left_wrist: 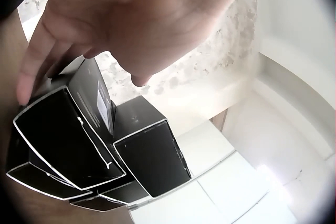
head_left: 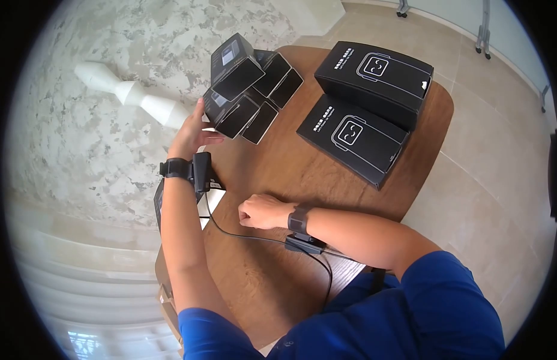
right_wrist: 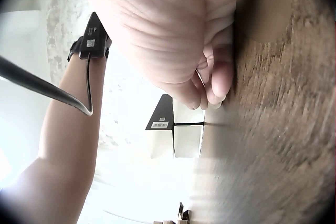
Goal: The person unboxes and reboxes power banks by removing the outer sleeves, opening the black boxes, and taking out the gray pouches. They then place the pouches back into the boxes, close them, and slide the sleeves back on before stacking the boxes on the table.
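Observation:
At the far left of the wooden table (head_left: 272, 174), several small black boxes (head_left: 236, 83) are piled at angles, one perched on top. My left hand (head_left: 191, 133) is at the near left side of the pile. In the left wrist view its fingers (left_wrist: 37, 61) stretch along a lower box (left_wrist: 68, 137), with the thumb apart from them. A second box (left_wrist: 152, 155) shows beside that one. My right hand (head_left: 263, 212) rests on the table near the middle, fingers loosely curled. Nothing shows in its grasp in the right wrist view, where the fingertips (right_wrist: 220, 82) hang close over the wood.
Two larger black boxes (head_left: 350, 138) with a smiling-face print lie at the right of the table. Partly behind my left forearm is a black box with white inner faces (head_left: 212, 203). A black cable (head_left: 248, 236) runs between the wrist cameras.

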`<control>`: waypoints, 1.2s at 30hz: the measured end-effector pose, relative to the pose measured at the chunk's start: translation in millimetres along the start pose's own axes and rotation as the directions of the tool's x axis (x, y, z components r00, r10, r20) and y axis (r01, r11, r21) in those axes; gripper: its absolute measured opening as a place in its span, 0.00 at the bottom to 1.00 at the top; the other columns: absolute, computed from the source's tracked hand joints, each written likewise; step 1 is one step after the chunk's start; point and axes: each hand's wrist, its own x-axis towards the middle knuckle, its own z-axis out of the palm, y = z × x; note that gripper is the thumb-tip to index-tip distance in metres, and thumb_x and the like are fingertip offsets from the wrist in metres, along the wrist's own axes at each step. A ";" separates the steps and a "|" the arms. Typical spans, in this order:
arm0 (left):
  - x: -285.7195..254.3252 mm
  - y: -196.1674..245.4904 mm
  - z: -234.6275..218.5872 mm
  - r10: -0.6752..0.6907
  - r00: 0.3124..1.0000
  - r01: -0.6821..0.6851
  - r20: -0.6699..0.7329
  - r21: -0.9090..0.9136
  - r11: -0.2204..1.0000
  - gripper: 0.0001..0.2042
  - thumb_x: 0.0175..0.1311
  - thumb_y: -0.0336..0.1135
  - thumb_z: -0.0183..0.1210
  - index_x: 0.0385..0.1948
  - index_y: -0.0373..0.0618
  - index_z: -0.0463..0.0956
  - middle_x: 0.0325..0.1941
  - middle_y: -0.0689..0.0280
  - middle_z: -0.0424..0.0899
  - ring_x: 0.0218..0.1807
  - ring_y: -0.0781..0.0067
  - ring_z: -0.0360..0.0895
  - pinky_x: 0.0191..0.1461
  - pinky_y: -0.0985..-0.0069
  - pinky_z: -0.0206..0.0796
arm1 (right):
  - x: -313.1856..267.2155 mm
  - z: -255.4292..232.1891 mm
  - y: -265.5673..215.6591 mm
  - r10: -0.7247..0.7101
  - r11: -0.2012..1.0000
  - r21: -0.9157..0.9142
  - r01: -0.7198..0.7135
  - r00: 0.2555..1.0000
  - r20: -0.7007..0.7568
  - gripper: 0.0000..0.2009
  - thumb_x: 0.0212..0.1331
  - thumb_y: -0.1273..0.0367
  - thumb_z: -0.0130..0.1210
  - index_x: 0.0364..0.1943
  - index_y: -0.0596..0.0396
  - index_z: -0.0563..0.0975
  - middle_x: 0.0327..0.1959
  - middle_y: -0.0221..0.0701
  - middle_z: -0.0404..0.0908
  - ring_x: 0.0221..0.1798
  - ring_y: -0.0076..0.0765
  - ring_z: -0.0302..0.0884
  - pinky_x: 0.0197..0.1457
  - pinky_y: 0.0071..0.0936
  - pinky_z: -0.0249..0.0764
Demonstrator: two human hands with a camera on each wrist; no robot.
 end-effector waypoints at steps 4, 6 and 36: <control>16.0 -0.2 8.6 0.055 0.997 -0.064 0.054 0.187 0.980 0.44 0.64 0.65 0.47 0.65 0.28 0.51 0.58 0.38 0.68 0.53 0.45 0.75 0.50 0.58 0.73 | 1.5 3.0 3.0 -0.025 1.000 -0.014 0.025 0.999 -0.035 0.09 0.50 0.66 0.57 0.27 0.57 0.83 0.30 0.43 0.83 0.38 0.50 0.81 0.44 0.42 0.76; 51.2 -15.2 8.2 0.404 0.859 -0.277 -0.315 0.378 0.883 0.47 0.60 0.67 0.50 0.65 0.28 0.52 0.64 0.38 0.64 0.65 0.45 0.64 0.66 0.60 0.57 | 1.9 5.8 6.7 -0.054 0.998 -0.035 0.052 0.997 -0.052 0.09 0.52 0.66 0.57 0.28 0.57 0.82 0.30 0.42 0.83 0.37 0.50 0.81 0.43 0.41 0.76; -124.6 29.7 34.6 0.355 0.896 -0.425 -0.265 -0.745 0.515 0.29 0.60 0.52 0.50 0.58 0.42 0.64 0.61 0.56 0.71 0.60 0.57 0.70 0.60 0.54 0.62 | 13.0 5.7 22.8 -0.209 0.976 -0.107 0.192 0.959 -0.190 0.27 0.60 0.65 0.55 0.62 0.57 0.63 0.62 0.46 0.66 0.47 0.50 0.79 0.55 0.39 0.73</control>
